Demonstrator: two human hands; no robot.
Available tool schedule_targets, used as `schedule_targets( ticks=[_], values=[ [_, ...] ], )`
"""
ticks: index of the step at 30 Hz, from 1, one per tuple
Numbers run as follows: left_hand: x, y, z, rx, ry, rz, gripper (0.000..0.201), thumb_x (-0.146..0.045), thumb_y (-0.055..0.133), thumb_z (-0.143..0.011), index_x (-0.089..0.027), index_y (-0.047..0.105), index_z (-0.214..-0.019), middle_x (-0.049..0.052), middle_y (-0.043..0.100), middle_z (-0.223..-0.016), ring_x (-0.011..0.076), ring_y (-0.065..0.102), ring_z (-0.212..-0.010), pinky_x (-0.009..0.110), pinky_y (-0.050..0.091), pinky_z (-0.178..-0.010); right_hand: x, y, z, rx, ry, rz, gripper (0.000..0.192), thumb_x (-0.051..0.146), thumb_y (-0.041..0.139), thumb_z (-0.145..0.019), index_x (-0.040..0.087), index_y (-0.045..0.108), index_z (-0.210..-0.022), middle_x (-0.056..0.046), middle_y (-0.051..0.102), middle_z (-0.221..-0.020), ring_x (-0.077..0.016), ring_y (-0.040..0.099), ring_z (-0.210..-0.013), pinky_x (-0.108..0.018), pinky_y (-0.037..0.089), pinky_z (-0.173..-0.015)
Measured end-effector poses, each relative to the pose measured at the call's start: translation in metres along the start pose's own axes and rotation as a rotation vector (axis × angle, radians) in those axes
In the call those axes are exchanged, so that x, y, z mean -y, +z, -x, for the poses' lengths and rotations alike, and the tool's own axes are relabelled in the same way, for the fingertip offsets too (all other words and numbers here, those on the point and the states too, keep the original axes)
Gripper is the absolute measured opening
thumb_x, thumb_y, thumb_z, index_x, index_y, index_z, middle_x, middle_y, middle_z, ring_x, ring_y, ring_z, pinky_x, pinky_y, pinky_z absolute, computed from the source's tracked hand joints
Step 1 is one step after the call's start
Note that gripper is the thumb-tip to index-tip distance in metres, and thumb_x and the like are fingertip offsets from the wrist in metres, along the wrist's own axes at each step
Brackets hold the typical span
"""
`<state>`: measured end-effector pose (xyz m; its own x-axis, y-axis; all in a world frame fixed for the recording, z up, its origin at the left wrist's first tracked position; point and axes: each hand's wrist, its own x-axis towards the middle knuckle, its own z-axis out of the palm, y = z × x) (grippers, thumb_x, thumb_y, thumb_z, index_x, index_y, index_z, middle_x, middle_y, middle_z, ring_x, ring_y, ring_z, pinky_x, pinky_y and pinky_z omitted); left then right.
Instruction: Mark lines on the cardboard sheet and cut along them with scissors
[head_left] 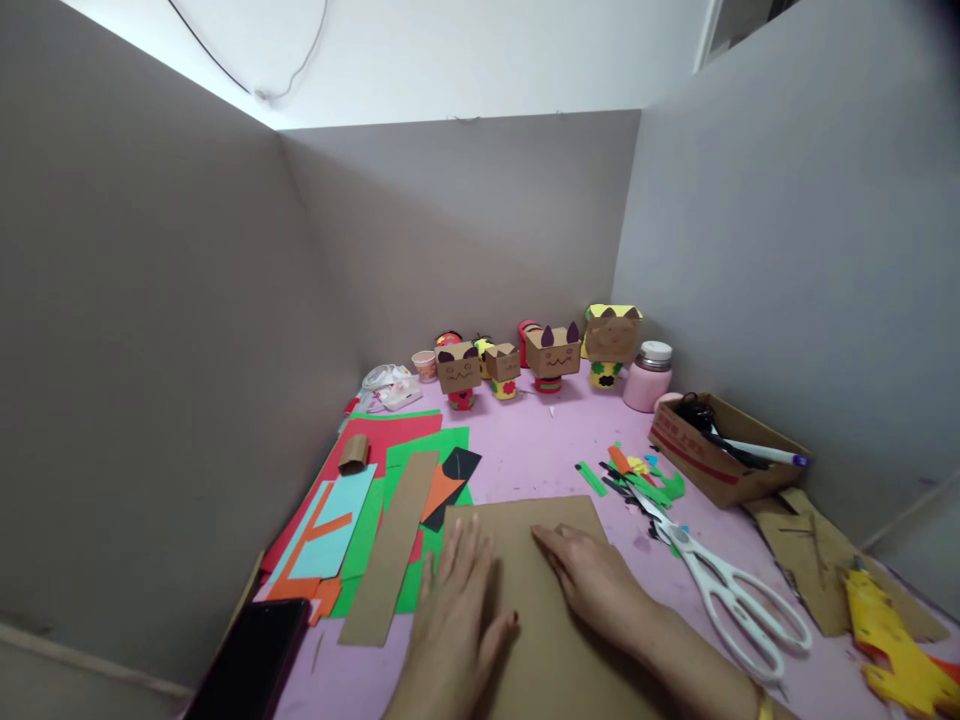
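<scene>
A brown cardboard sheet [551, 640] lies flat on the pink tabletop at the front centre. My left hand [457, 610] rests palm down on its left part, fingers spread. My right hand [592, 575] presses flat on the sheet's middle, fingers pointing left. Neither hand holds anything. White scissors [731, 590] lie to the right of the sheet, and a long brown cardboard strip [394, 545] lies to its left.
Coloured paper sheets [375, 470] are piled at left, a black phone [251, 665] at front left. Paper scraps [637, 485], a cardboard box with pens [724, 450], a pink jar [649, 378] and several box-headed paper figures [551, 352] stand farther back. Grey partition walls enclose the desk.
</scene>
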<state>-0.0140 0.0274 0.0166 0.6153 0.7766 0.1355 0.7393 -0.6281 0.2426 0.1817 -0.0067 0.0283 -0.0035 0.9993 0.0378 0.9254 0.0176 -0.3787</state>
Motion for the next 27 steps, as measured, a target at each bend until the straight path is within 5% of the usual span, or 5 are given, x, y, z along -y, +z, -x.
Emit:
schedule_targets(
  ticks=[3,7,17,27],
  values=[
    [-0.006,0.012,-0.009,0.196,0.009,0.037,0.059,-0.035,0.041,-0.082,-0.021,0.027,-0.137,0.008,0.022,-0.146,0.0321,0.017,-0.134,0.061,0.018,-0.103,0.001,0.0,-0.014,0.038,0.016,0.058,0.048,0.009,0.036,-0.083,0.022,0.044,-0.129,-0.011,0.07,-0.095,-0.0222,0.065,-0.086,-0.028,0.045,-0.07],
    [-0.004,0.019,-0.009,0.269,-0.012,0.046,0.059,-0.038,0.036,-0.084,-0.021,0.022,-0.138,0.006,0.014,-0.147,0.0319,0.013,-0.135,0.061,0.015,-0.103,0.006,0.002,-0.037,0.074,0.043,0.151,0.054,0.007,0.04,-0.078,0.018,0.041,-0.131,-0.016,0.072,-0.087,-0.0291,0.068,-0.078,-0.034,0.048,-0.062],
    [-0.004,0.02,-0.01,0.275,-0.029,0.064,0.061,-0.038,0.039,-0.082,-0.018,0.024,-0.138,0.008,0.015,-0.146,0.0334,0.014,-0.134,0.063,0.015,-0.103,0.012,0.016,-0.042,0.146,0.033,0.307,0.06,-0.002,0.04,-0.074,0.012,0.04,-0.132,-0.017,0.074,-0.081,-0.0287,0.069,-0.069,-0.032,0.05,-0.055],
    [-0.004,0.024,-0.005,0.191,-0.016,0.03,0.052,-0.031,0.029,-0.087,-0.02,0.024,-0.138,0.006,0.018,-0.146,0.0307,0.017,-0.134,0.06,0.019,-0.103,0.026,0.018,-0.007,0.165,-0.017,0.344,0.064,-0.006,0.041,-0.068,0.01,0.044,-0.129,-0.017,0.073,-0.078,-0.0264,0.07,-0.066,-0.027,0.048,-0.048]
  ],
)
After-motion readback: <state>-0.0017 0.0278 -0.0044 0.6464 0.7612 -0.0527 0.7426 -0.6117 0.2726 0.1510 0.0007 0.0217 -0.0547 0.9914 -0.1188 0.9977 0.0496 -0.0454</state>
